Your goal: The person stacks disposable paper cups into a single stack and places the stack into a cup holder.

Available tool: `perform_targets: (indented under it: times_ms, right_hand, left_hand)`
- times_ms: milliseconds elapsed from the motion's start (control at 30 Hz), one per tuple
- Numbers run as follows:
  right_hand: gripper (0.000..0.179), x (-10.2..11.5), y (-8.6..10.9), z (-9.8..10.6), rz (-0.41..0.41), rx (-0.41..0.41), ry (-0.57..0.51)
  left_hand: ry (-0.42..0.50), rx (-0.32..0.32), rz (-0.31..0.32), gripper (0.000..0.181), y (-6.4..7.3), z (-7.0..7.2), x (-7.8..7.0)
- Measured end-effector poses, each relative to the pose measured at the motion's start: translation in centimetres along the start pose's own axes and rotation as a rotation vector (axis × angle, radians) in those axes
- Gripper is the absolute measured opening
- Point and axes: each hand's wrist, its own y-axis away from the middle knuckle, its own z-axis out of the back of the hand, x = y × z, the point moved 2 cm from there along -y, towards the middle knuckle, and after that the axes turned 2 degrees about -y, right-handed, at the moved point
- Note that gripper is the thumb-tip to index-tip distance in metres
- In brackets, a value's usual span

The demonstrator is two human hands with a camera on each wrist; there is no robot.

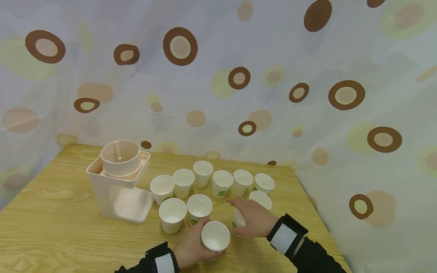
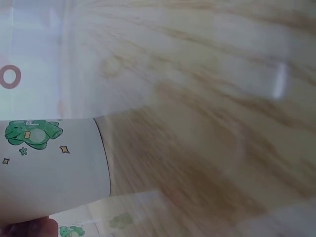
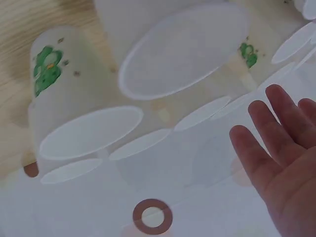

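My left hand (image 1: 192, 244) grips a white paper cup (image 1: 216, 237) near the front of the table, its mouth facing up. In the left wrist view the cup (image 2: 59, 173) shows a green bear print, and a fingertip (image 2: 42, 228) lies against its side. My right hand (image 1: 254, 218) is at another paper cup (image 1: 238, 218), which it partly hides. One more cup (image 1: 261, 199) stands just behind that hand. In the right wrist view, the fingers (image 3: 256, 158) are straight and spread, with cups beside them.
Several more white cups (image 1: 172, 214) stand upright in rough rows across the middle of the wooden table (image 1: 51, 212). To their left is a cream-coloured appliance (image 1: 102, 193) with a round container (image 1: 121, 165) on top. A spotted cloth (image 1: 211, 87) hangs behind the table.
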Motion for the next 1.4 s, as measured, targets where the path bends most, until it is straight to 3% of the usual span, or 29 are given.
perform_targets:
  times_ms: [167, 300, 500, 733, 1033, 1400]
  right_hand:
    - [0.081, -2.3, 0.0, 0.3, -0.070, -0.015, 0.124]
    - [0.087, -3.3, 0.0, -0.3, -0.115, 0.024, 0.131]
    - [0.080, -4.2, -0.2, -1.3, -0.133, 0.023, 0.152]
    - [0.069, -4.3, -0.5, -1.2, -0.088, 0.020, 0.198]
    - [0.063, -3.8, -0.5, -0.1, 0.020, -0.084, 0.197]
    - [0.062, -2.7, 0.0, 2.0, 0.034, -0.102, 0.201]
  left_hand:
    - [-0.004, -0.032, -0.009, 0.074, -0.4, -0.2, -0.4]
    - [0.011, -0.030, 0.014, 0.072, -0.6, -0.5, -0.3]
    - [0.015, -0.020, 0.028, 0.071, -0.9, -0.9, 0.0]
    - [-0.005, -0.024, 0.043, 0.072, -1.5, -1.1, 0.2]
    - [-0.035, -0.040, 0.049, 0.072, -1.8, -1.2, 0.1]
    - [-0.061, -0.048, 0.049, 0.075, -2.0, -1.4, 0.3]
